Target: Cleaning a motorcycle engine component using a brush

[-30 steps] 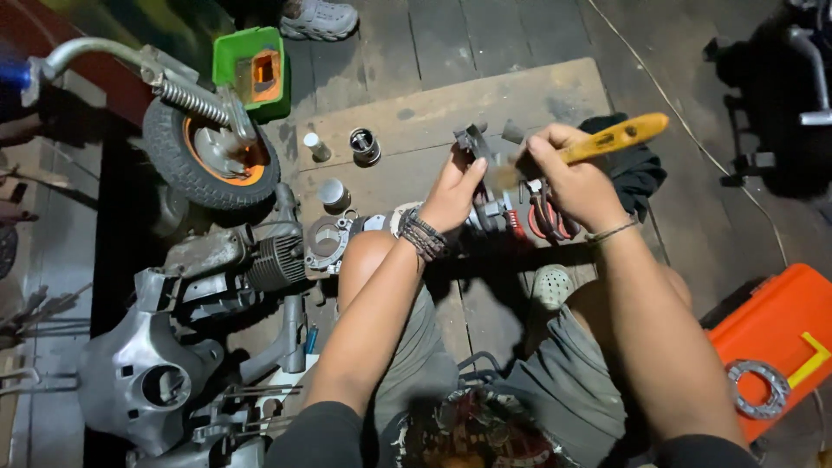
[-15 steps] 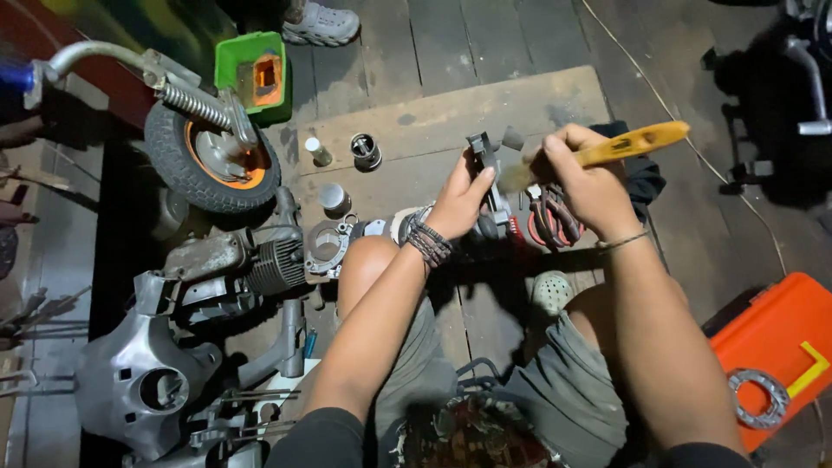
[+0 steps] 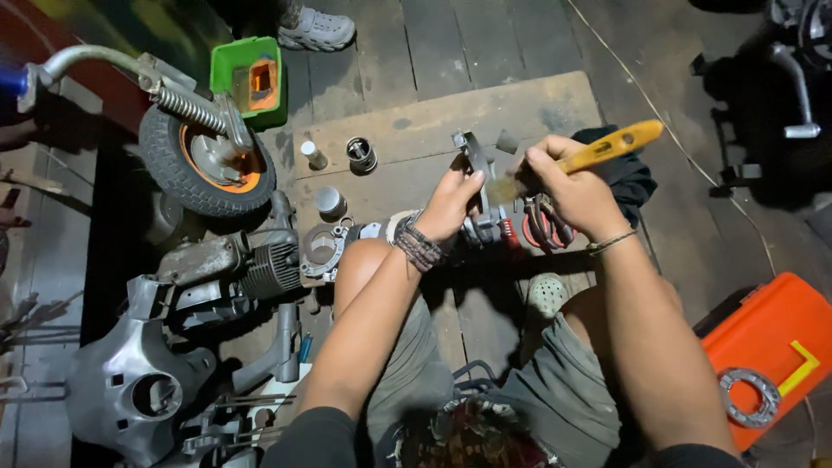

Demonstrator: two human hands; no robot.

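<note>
Now left hand [image 3: 451, 201] clamped round grey metal bracket [image 3: 475, 165], 12 o'clock on wooden board [image 3: 416, 130]; right hand [image 3: 572, 186] fisted on yellow-handled brush [image 3: 598, 154], bristles touching bracket; brushing seems midway, small wheel [image 3: 204, 165] at 10 o'clock

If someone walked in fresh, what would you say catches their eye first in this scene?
Probably the yellow-handled brush in the right hand, worked against a grey metal part that the left hand steadies at the centre, over a wooden board. Next, the small wheel with an orange hub at upper left, and the bright orange case at lower right.
</note>
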